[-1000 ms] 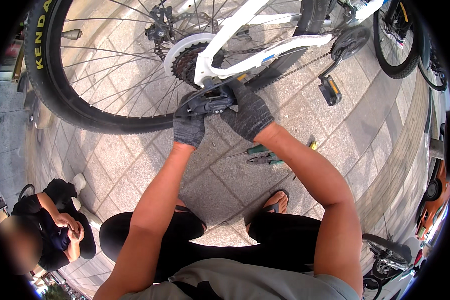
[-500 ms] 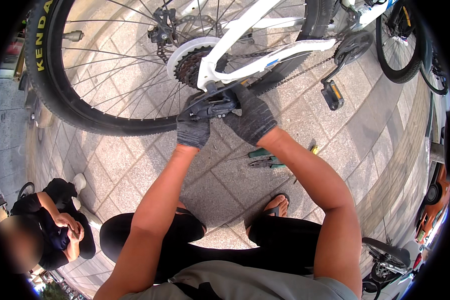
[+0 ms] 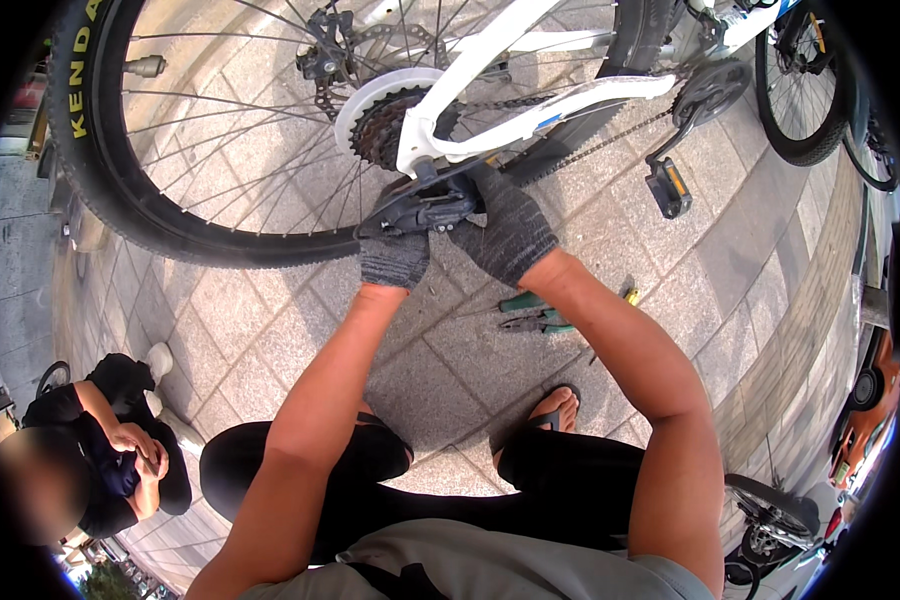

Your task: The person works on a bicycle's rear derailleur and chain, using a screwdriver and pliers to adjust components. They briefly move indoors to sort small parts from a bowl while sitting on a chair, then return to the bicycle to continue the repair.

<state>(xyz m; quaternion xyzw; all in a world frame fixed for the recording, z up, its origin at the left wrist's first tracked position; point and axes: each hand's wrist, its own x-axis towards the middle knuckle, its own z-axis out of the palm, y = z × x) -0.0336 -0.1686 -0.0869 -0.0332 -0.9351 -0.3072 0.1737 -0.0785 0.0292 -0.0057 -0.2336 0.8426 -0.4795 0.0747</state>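
A white bicycle frame (image 3: pixel 485 62) reaches across the upper part of the head view, with its rear wheel at the left. Below the dark rear cassette (image 3: pixel 380 135) hangs a black rear derailleur (image 3: pixel 438 208). My left hand (image 3: pixel 395 262), in a grey knit glove, grips the derailleur from its left side. From the right, my right hand (image 3: pixel 508 235) in a matching glove closes round the derailleur and its mount. Many of the fingertips are hidden behind the black part. The chain (image 3: pixel 582 152) runs from there toward the crank (image 3: pixel 710 95).
Green-handled pliers (image 3: pixel 530 324) and other tools lie on the paving by my right forearm. A pedal (image 3: pixel 668 190) juts out at the right. Someone in dark clothes (image 3: pixel 135 440) sits at the lower left. More bicycles (image 3: pixel 805 90) stand at the right edge.
Both hands have shifted very slightly to the right, still holding the derailleur. The rear tyre has moved up a touch in the view. The tools lie where they were.
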